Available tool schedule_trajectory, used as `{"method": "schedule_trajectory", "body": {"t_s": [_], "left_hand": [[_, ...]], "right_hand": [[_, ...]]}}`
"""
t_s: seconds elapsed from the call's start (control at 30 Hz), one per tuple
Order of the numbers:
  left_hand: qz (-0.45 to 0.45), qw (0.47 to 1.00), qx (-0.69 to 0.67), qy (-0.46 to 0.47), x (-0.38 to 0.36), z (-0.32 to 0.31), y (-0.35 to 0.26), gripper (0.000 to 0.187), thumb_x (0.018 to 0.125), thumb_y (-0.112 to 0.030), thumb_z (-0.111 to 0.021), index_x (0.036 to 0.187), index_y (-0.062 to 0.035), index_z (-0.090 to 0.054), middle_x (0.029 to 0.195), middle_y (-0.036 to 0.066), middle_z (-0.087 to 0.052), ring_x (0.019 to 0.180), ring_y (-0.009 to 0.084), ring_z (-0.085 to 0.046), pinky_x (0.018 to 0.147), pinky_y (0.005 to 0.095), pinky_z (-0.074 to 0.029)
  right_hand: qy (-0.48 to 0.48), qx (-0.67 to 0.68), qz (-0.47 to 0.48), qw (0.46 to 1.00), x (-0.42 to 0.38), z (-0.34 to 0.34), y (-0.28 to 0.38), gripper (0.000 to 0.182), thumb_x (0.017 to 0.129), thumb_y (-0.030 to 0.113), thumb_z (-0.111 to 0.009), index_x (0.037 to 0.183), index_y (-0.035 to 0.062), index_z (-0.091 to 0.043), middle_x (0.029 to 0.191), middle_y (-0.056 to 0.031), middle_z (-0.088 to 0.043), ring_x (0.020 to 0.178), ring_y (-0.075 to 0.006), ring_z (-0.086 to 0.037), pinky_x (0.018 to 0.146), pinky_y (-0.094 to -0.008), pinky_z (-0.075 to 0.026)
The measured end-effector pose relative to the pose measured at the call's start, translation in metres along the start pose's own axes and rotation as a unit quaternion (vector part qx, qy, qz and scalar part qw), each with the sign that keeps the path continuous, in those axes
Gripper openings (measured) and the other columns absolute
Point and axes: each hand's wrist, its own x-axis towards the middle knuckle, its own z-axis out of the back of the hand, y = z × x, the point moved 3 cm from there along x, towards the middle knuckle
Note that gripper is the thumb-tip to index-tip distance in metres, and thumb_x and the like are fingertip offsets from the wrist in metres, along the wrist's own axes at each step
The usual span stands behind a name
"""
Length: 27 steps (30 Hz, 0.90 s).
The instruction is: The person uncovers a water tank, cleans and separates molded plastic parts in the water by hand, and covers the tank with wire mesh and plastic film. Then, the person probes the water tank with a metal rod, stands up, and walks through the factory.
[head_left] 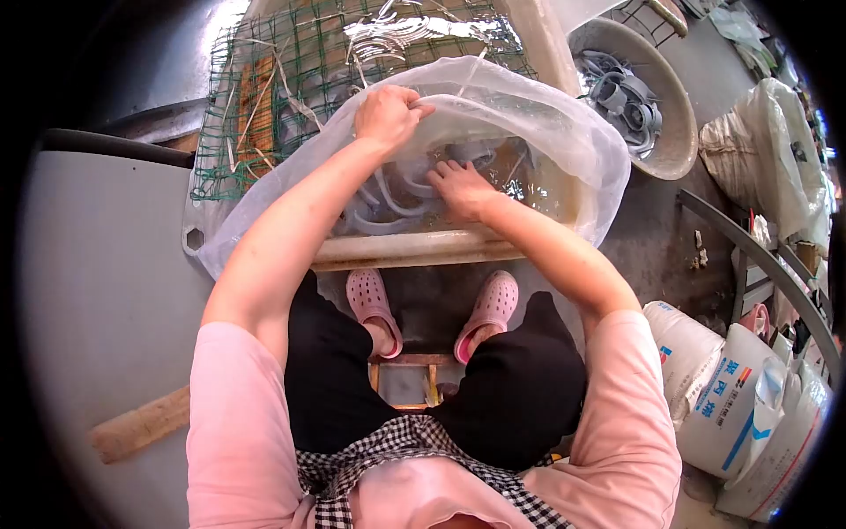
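Observation:
A translucent white mesh-like bag (586, 145) is spread over the near end of a water-filled tub (379, 253). My left hand (388, 116) is closed on the bag's raised far rim, pinching it between thumb and fingers. Lower and to the right, my right hand (462, 189) reaches inside the bag at the water, fingers a little apart and palm down. Curved grey plastic pieces (388, 212) lie in the bag, left of this hand. Another grey piece (476, 152) is just beyond its fingertips. Whatever is beneath the palm is hidden.
Green netting (308, 53) with pale strips covers the tub's far left part. A round basin (679, 115) holding several grey curved pieces stands at right. White printed sacks (727, 397) and a curved metal bar (758, 238) are nearby. A grey panel (115, 282) is at left.

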Motion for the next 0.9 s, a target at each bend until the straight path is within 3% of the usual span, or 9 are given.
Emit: {"method": "schedule_trajectory", "body": {"t_s": [0.07,0.3,0.37,0.43,0.6,0.63,0.7,0.83,0.9], "left_hand": [[-0.076,0.991,0.113,0.007,-0.001,0.001,-0.004,0.035,0.076,-0.041,-0.068,0.072,-0.0060,-0.067,0.066,0.014,-0.062,0.061,0.0241,-0.062,0.057,0.0388,-0.045],[-0.047,0.911,0.375,0.165,-0.029,0.016,-0.040,0.032,0.081,-0.037,-0.062,0.084,-0.0059,-0.070,0.077,0.010,-0.068,0.078,0.0277,-0.067,0.069,0.0385,-0.053],[-0.042,0.862,0.383,0.328,-0.050,0.013,-0.045,0.041,0.085,-0.041,-0.057,0.081,-0.0021,-0.069,0.083,0.014,-0.068,0.078,0.0283,-0.066,0.072,0.0388,-0.052],[0.043,0.753,0.338,0.562,-0.069,0.011,-0.055,0.043,0.086,-0.040,-0.055,0.082,0.0003,-0.068,0.092,0.020,-0.066,0.087,0.0320,-0.064,0.076,0.0402,-0.051],[-0.071,0.789,0.317,0.522,-0.094,-0.069,0.051,0.054,0.084,-0.038,-0.058,0.121,0.0001,-0.048,0.106,0.024,-0.060,0.099,0.0396,-0.057,0.085,0.0440,-0.045],[-0.074,0.789,0.316,0.522,-0.096,-0.073,0.057,0.054,0.084,-0.038,-0.058,0.121,0.0001,-0.048,0.106,0.024,-0.060,0.099,0.0396,-0.057,0.085,0.0440,-0.045],[-0.105,0.885,0.217,0.399,-0.093,-0.075,0.066,0.033,0.080,-0.028,-0.058,0.094,0.0010,-0.065,0.096,0.020,-0.064,0.091,0.0360,-0.061,0.077,0.0398,-0.049],[-0.195,0.809,0.230,0.505,-0.082,-0.090,0.096,0.033,0.080,-0.025,-0.059,0.099,0.0026,-0.061,0.090,0.020,-0.065,0.084,0.0348,-0.063,0.074,0.0419,-0.049],[0.016,0.835,0.097,0.542,-0.071,-0.060,0.073,0.030,0.082,-0.018,-0.057,0.103,0.0043,-0.057,0.083,0.018,-0.065,0.076,0.0286,-0.064,0.068,0.0423,-0.049]], "right_hand": [[0.001,0.040,0.031,0.999,-0.008,0.015,-0.008,0.059,0.058,0.014,-0.073,0.111,0.0023,-0.049,0.111,-0.0150,-0.049,0.109,-0.0321,-0.048,0.086,-0.0444,-0.045],[-0.024,0.132,0.033,0.990,-0.040,0.062,-0.028,0.051,0.066,0.012,-0.063,0.113,0.0027,-0.045,0.106,-0.0179,-0.050,0.104,-0.0335,-0.051,0.083,-0.0431,-0.045],[0.000,0.139,0.008,0.990,-0.050,0.070,-0.033,0.054,0.067,0.012,-0.062,0.117,0.0031,-0.044,0.104,-0.0192,-0.054,0.102,-0.0340,-0.053,0.084,-0.0430,-0.045],[0.008,0.148,-0.014,0.989,-0.057,0.072,-0.039,0.057,0.068,0.012,-0.062,0.121,0.0044,-0.043,0.101,-0.0208,-0.057,0.099,-0.0359,-0.055,0.084,-0.0430,-0.045],[-0.018,0.169,-0.034,0.985,-0.072,0.087,-0.061,0.057,0.066,0.009,-0.061,0.121,0.0054,-0.046,0.096,-0.0222,-0.060,0.094,-0.0385,-0.057,0.082,-0.0446,-0.045],[-0.018,0.167,-0.037,0.985,-0.074,0.091,-0.064,0.057,0.066,0.009,-0.061,0.121,0.0054,-0.046,0.096,-0.0222,-0.060,0.094,-0.0385,-0.057,0.082,-0.0446,-0.045],[-0.016,0.205,-0.053,0.977,-0.078,0.101,-0.069,0.055,0.065,0.008,-0.060,0.118,0.0046,-0.047,0.098,-0.0227,-0.060,0.095,-0.0396,-0.056,0.081,-0.0452,-0.044],[-0.076,0.320,-0.044,0.943,-0.086,0.112,-0.082,0.059,0.063,0.005,-0.058,0.121,0.0016,-0.047,0.104,-0.0220,-0.059,0.100,-0.0334,-0.057,0.089,-0.0362,-0.044],[-0.069,0.359,-0.054,0.929,-0.088,0.109,-0.089,0.059,0.064,0.003,-0.057,0.122,-0.0017,-0.046,0.108,-0.0183,-0.059,0.104,-0.0266,-0.056,0.094,-0.0312,-0.041]]}}
